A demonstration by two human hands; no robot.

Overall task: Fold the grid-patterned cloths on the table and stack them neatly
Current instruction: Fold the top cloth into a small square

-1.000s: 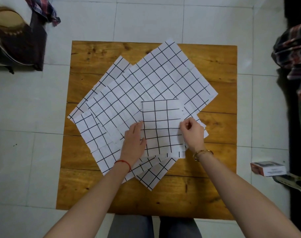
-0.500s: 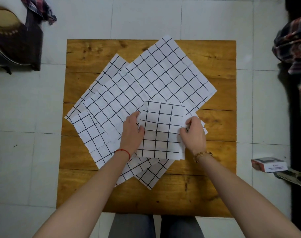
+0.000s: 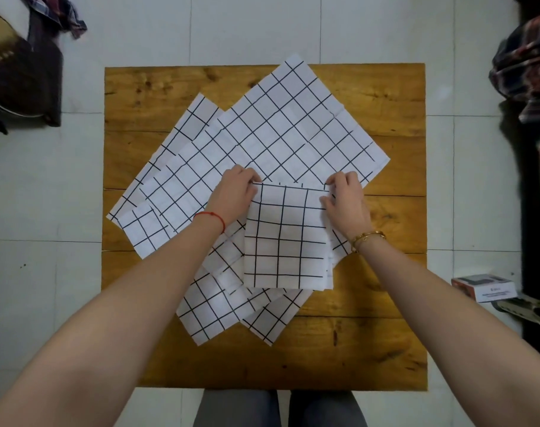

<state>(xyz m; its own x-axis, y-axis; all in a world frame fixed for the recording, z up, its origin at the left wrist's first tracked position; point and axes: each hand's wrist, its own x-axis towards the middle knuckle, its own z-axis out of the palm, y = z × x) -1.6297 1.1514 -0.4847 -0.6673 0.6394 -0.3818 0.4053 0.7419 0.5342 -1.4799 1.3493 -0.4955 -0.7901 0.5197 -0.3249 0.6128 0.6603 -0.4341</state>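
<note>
Overhead view from the head camera. A folded grid-patterned cloth [image 3: 285, 238] lies square to the person on top of a fan of unfolded grid cloths [image 3: 281, 131] spread diagonally across the wooden desk [image 3: 157, 87]. The folded piece is slightly longer front to back than side to side; its long axis runs away from the person, and its near edge rests toward the desk's front.

The left hand [image 3: 235, 195] grips the far-left corner of the folded cloth, fingers curled around the edge. The right hand [image 3: 345, 198] pinches the far-right corner, with its fingers [image 3: 333, 181] bent over the top edge. Both hands sit at the far edge, so the body of the cloth extends from the fingers back toward the person, and neither hand is nearer than the other.

Judged from this hold, the next move is either a fold of the far edge toward the near one or a lift of the piece clear of the pile. Several cloths beneath remain unfolded, so the task appears early.
</note>
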